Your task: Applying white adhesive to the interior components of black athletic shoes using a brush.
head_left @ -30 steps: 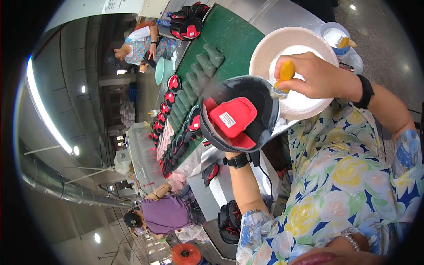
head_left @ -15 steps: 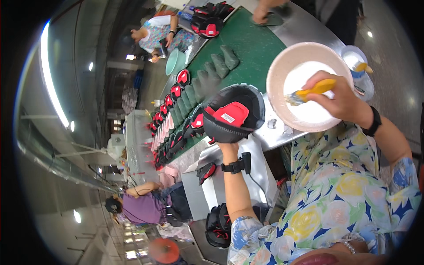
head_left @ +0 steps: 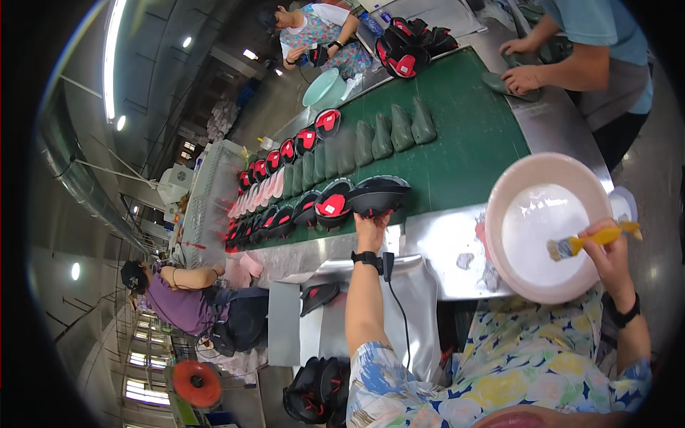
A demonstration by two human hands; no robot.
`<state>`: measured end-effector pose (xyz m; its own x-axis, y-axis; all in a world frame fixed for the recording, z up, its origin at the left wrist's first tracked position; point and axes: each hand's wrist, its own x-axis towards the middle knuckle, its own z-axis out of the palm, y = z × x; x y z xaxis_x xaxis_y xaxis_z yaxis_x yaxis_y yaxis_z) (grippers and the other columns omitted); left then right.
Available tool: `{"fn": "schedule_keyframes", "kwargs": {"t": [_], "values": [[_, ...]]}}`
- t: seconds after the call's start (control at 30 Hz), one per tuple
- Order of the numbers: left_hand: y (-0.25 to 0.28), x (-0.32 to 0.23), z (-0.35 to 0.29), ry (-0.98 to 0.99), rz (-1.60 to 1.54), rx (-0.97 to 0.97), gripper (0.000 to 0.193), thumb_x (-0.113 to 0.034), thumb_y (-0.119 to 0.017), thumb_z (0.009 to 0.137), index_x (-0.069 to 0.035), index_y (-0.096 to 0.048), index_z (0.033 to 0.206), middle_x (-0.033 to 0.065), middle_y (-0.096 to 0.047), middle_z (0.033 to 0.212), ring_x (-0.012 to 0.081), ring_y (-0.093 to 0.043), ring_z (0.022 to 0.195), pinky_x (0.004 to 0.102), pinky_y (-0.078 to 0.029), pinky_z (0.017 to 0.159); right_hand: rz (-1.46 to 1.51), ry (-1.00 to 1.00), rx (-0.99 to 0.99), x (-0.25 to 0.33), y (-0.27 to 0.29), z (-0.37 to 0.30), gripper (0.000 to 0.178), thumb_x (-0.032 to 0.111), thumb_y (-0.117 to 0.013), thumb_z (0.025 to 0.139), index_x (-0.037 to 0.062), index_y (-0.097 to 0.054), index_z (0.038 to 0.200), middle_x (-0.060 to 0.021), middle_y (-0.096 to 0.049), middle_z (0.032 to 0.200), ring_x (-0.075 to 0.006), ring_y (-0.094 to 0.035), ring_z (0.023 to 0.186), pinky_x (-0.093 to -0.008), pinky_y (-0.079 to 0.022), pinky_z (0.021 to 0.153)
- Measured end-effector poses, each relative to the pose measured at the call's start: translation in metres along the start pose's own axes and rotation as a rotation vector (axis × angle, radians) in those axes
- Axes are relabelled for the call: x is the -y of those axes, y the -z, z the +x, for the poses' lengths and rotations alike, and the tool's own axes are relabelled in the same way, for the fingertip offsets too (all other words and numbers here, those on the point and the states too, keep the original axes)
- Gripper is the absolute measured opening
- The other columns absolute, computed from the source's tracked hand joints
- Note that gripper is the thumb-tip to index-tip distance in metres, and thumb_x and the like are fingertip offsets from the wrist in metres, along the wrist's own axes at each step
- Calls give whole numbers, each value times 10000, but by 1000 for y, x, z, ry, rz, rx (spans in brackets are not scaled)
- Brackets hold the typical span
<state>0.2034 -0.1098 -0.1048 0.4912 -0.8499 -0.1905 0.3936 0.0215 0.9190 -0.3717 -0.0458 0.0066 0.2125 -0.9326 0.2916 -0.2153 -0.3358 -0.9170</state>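
My left hand (head_left: pixel 371 227) grips a black shoe upper (head_left: pixel 378 192) from below, fingers closed on its near side. The upper rests at or just above the green belt's near edge, beside a row of similar black shoe uppers (head_left: pixel 332 205) with red linings. My right hand (head_left: pixel 608 251) is closed around a paintbrush (head_left: pixel 581 245) with a yellow handle and pale bristles. The brush hangs over a large pale pink basin (head_left: pixel 499 235) of white liquid (head_left: pixel 542 214). Its bristles point left, above the liquid.
Grey-green shoe lasts (head_left: pixel 402 130) and pink pieces (head_left: pixel 267 188) stand in rows on the green belt (head_left: pixel 457 100). Opposite at the right, a co-worker's hands (head_left: pixel 524 77) handle a last. Another person (head_left: pixel 321 36) sits beyond by a mint basin (head_left: pixel 323 88). A person in purple (head_left: pixel 178 299) works leftward.
The shoe upper has moved from beside the basin to the row on the belt, turning its opening away. My right hand has drawn the brush back toward the basin's right rim.
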Motion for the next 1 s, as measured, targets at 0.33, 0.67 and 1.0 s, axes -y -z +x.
{"fn": "schedule_keyframes", "kwargs": {"t": [0.33, 0.67, 1.0], "values": [[-20, 13, 1, -249, 482, 229, 186, -5, -516, 920, -45, -591, 1085, 78, -648, 995, 176, -626, 832, 305, -520, 774, 77, -208, -35, -9, 9, 34, 182, 99, -651, 913, 30, -552, 1049, -86, -618, 993, -162, -595, 972, -285, -460, 899], [-126, 156, -283, 460, 1454, 1294, 429, -120, -552, 852, 11, -573, 1259, 249, -612, 1216, 400, -601, 1115, 469, -467, 974, 36, -248, 33, 13, 26, 64, 149, 51, -686, 864, 31, -624, 998, -95, -701, 970, -179, -670, 902, -295, -522, 831], [-168, 333, -145, -103, 1584, 570, 427, -153, -511, 877, 6, -584, 1266, 276, -607, 1232, 427, -585, 1136, 453, -430, 1029, -110, -329, 2, -25, 49, 47, 217, 147, -721, 891, 38, -624, 1052, -77, -725, 960, -161, -692, 856, -273, -537, 777]]}}
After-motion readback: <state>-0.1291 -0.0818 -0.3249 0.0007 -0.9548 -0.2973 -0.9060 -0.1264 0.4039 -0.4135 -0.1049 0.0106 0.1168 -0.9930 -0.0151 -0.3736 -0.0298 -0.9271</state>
